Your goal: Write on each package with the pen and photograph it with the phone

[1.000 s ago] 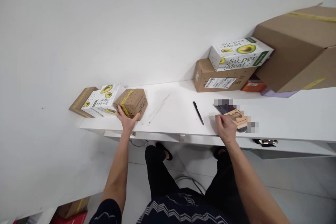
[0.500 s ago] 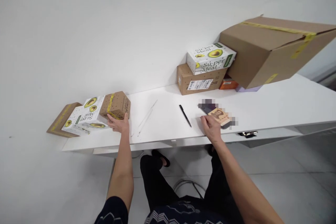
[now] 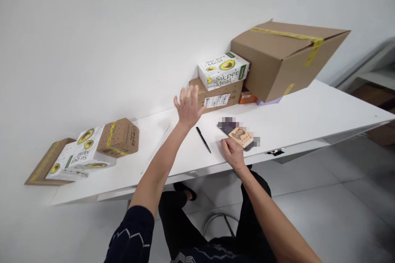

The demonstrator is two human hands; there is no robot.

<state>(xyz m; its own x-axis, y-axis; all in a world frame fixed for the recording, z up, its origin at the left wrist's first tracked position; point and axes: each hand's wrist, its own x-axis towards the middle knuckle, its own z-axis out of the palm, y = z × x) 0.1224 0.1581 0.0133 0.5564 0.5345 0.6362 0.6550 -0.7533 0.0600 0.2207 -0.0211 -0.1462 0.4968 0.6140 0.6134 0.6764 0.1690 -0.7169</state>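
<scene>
My left hand [image 3: 189, 107], fingers spread, is raised in front of the left end of a brown speckled carton [image 3: 236, 91] with a white label; whether it touches the carton I cannot tell. On that carton lies a white avocado-print "Su-per Meal" box [image 3: 224, 70]. Curled closed, my right hand [image 3: 233, 153] rests near the table's front edge beside a phone [image 3: 248, 146] with a picture card [image 3: 240, 136] on it. Anything inside its fingers is hidden. Between my hands a black pen [image 3: 203, 139] lies on the white table [image 3: 333, 111].
A large taped cardboard box [image 3: 293, 55] leans at the right, above an orange box [image 3: 247, 98] and a lilac box [image 3: 270, 101]. At the left stand a small brown taped box [image 3: 123, 135], a white avocado box [image 3: 89, 148] and a flatter brown box [image 3: 51, 162]. A wall runs behind.
My left hand has let go of the small brown box at the left and moved right, opening its fingers near the labelled carton. My view has turned rightward. My right hand stays closed beside the phone.
</scene>
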